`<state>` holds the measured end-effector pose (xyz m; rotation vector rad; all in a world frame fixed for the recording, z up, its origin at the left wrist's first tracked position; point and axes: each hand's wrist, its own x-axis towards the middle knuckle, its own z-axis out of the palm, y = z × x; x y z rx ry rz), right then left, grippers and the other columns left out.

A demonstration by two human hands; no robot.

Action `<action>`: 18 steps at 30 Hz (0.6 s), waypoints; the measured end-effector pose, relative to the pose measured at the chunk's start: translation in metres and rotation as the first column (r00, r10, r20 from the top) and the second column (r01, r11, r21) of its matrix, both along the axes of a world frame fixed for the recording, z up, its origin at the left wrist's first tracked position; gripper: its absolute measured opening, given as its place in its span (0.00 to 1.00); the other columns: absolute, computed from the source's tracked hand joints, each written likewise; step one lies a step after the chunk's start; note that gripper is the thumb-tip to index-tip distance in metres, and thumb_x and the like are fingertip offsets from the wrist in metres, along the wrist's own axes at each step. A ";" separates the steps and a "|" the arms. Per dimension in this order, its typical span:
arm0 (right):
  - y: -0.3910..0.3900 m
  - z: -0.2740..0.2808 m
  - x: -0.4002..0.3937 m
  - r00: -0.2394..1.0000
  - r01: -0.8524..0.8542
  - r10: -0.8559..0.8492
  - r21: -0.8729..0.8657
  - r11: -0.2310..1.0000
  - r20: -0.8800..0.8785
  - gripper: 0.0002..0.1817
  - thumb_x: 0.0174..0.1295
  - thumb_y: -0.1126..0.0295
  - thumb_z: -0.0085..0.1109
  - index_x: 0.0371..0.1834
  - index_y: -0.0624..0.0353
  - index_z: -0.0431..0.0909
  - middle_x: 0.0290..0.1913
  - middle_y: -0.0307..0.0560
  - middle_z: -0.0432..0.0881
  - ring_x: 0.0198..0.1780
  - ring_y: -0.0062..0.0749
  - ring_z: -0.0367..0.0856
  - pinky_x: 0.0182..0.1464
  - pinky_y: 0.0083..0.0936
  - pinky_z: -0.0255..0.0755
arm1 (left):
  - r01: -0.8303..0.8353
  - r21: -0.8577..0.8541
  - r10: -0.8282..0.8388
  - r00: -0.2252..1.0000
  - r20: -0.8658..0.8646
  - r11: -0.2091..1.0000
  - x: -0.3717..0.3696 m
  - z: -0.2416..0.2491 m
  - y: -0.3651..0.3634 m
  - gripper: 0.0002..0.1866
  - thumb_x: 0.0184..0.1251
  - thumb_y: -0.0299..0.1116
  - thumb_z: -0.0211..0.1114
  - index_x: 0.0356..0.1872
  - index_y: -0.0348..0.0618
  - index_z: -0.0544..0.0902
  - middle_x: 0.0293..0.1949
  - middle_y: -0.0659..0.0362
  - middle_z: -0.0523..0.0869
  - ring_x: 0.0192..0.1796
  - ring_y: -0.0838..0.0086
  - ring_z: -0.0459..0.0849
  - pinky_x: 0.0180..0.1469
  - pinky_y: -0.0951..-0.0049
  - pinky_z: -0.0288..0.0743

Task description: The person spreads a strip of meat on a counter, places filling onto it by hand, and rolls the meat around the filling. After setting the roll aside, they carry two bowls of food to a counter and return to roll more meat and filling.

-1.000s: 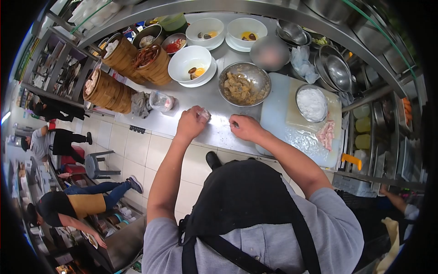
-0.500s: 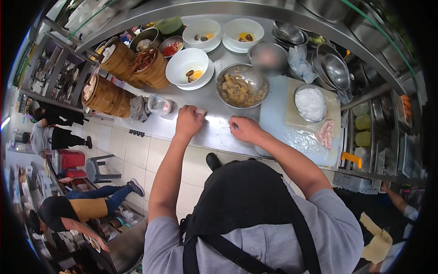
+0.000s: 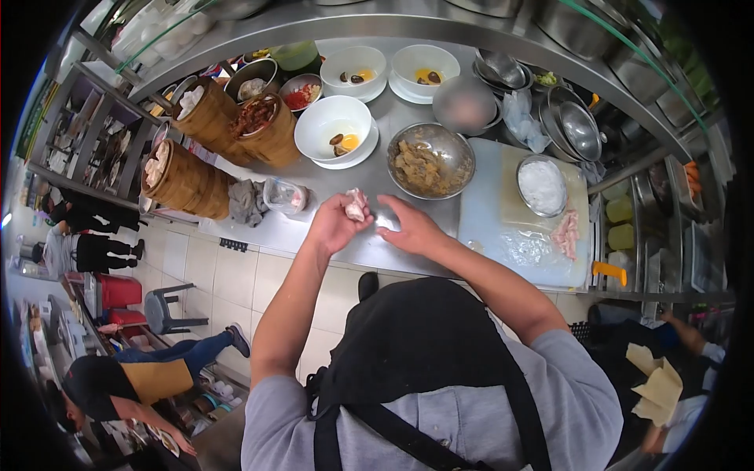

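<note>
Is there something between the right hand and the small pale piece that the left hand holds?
Nothing visible. The left hand holds the pale piece up above the steel counter, and the right hand is just beside it, with only bare counter showing in the gap. The metal bowl of filling stands behind them, farther from the person.

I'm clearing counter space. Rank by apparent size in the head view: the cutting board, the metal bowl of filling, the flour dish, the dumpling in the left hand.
1. Cutting board
2. Metal bowl of filling
3. Flour dish
4. Dumpling, held in the left hand

The fisheye lens bends shapes, but these gaps look clear.
</note>
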<state>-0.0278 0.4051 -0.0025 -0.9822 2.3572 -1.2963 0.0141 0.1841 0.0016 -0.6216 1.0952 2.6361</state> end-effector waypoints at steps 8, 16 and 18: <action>-0.079 0.008 0.011 0.995 0.024 -0.014 -0.097 0.995 0.097 0.42 0.59 0.58 0.75 0.76 0.58 0.67 0.68 0.60 0.75 0.68 0.50 0.77 0.68 0.38 0.73 | 0.243 0.256 -0.220 0.969 -0.115 0.936 0.007 0.012 -0.041 0.18 0.69 0.41 0.54 0.42 0.33 0.82 0.38 0.50 0.88 0.43 0.55 0.87 0.53 0.58 0.81; -0.135 -0.009 0.037 0.906 0.063 0.010 -0.158 0.985 0.422 0.24 0.65 0.63 0.68 0.61 0.62 0.77 0.51 0.45 0.83 0.49 0.34 0.83 0.53 0.32 0.77 | 0.212 0.228 -0.232 0.970 0.065 0.950 0.045 0.034 -0.085 0.25 0.77 0.51 0.55 0.56 0.37 0.79 0.45 0.52 0.87 0.46 0.61 0.88 0.54 0.57 0.81; -0.143 -0.018 0.040 0.806 0.111 0.048 -0.229 0.967 0.590 0.20 0.67 0.63 0.66 0.57 0.63 0.79 0.47 0.40 0.83 0.46 0.27 0.82 0.50 0.29 0.77 | 0.314 -0.205 -0.262 0.933 0.246 0.927 0.055 0.043 -0.108 0.26 0.75 0.48 0.59 0.63 0.39 0.77 0.40 0.50 0.89 0.43 0.60 0.90 0.50 0.55 0.83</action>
